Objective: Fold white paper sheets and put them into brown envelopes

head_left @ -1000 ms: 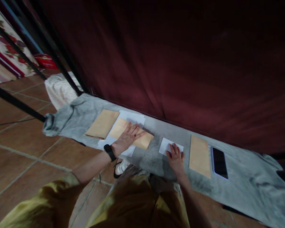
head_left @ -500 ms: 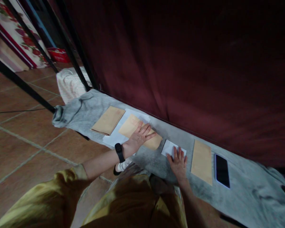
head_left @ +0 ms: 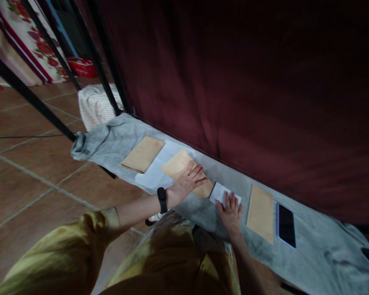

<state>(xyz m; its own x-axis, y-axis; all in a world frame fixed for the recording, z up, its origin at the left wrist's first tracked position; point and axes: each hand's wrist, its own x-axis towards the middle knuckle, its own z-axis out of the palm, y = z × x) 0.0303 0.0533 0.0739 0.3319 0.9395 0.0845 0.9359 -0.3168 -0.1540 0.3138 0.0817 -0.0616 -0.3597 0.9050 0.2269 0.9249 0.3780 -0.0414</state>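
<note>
My left hand (head_left: 189, 180) lies with fingers outstretched on a tan paper envelope (head_left: 176, 163) that has small red print. Part of this envelope is covered by the hand. White paper sheets (head_left: 156, 174) show beneath and to the left of it. To the right, my right hand (head_left: 231, 211) rests its spread fingers on a small folded white paper (head_left: 218, 192). Another tan envelope (head_left: 260, 213) lies flat just right of that hand. At the left end sits a stack of tan envelopes (head_left: 143, 153).
Grey cloth (head_left: 313, 246) covers the narrow bench under the papers. A phone (head_left: 286, 226) lies toward the right end. Behind the bench hangs a dark red curtain (head_left: 233, 102). Black metal poles (head_left: 30, 92) rise at the left, near a striped cloth bundle (head_left: 96, 106).
My left hand has slid slightly right on the envelope, and a little more white paper shows beside it. My right hand stays on the folded paper. The view has shifted slightly.
</note>
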